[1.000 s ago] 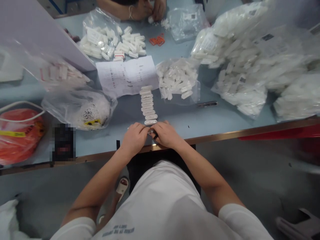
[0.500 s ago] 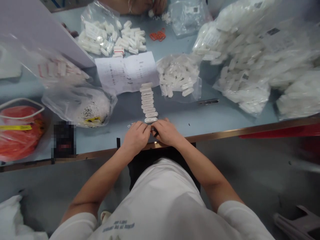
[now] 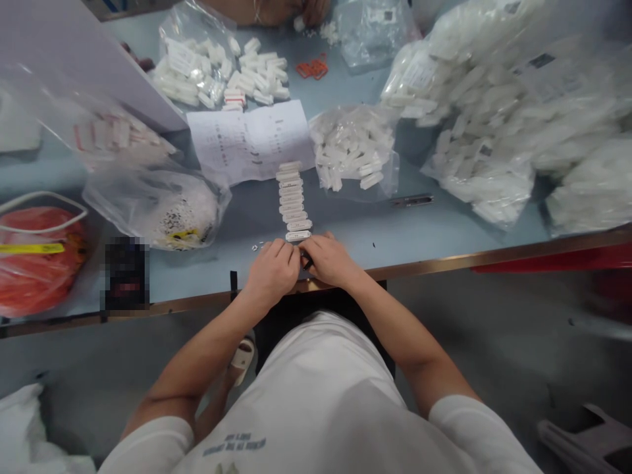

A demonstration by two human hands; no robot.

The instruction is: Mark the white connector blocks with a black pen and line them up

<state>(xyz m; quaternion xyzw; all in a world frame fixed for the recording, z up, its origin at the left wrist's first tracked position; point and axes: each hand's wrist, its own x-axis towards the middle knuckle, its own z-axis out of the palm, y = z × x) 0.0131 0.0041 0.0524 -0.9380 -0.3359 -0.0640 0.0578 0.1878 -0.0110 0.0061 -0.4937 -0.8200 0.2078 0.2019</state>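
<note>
right at the blue workbench edge (image 3: 424, 266), left hand (image 3: 271, 273) and right hand (image 3: 330, 261) curl closed over something hidden.

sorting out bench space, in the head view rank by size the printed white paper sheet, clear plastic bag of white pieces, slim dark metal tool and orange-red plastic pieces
1. Largest, too alike to rank: printed white paper sheet, clear plastic bag of white pieces
2. Slim dark metal tool
3. Smallest: the orange-red plastic pieces, taken singly
</note>
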